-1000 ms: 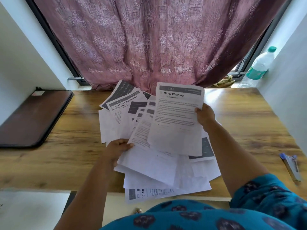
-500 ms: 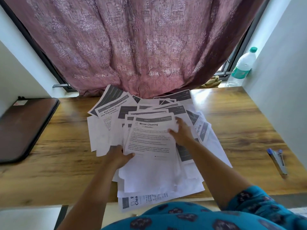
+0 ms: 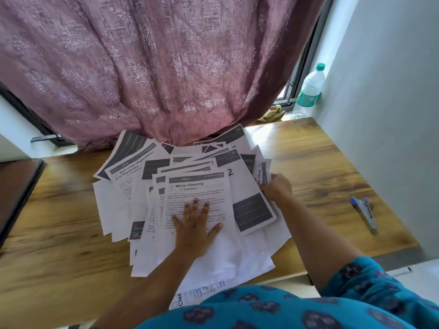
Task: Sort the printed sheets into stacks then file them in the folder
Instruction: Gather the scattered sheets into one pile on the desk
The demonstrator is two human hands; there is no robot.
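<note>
A loose heap of printed sheets (image 3: 133,186) is spread over the middle of the wooden desk (image 3: 320,176). On top lies a sheet headed "Mirror Cleaning" (image 3: 197,193). My left hand (image 3: 196,230) presses flat on that sheet, fingers spread and straight. At the heap's right edge my right hand (image 3: 276,188) pinches the edge of a sheet (image 3: 261,173) printed "Wipe". A dark brown folder (image 3: 16,193) lies shut at the desk's far left, partly out of view.
A blue and silver stapler (image 3: 364,213) lies on the desk at the right. A plastic water bottle (image 3: 308,91) stands on the window sill at the back right, by a mauve curtain (image 3: 154,67). One sheet hangs over the desk's front edge.
The "Mirror Cleaning" sheet, held up a second ago, now lies on the heap. My left hand moved from the heap's left side onto it. My right hand shifted to the right edge.
</note>
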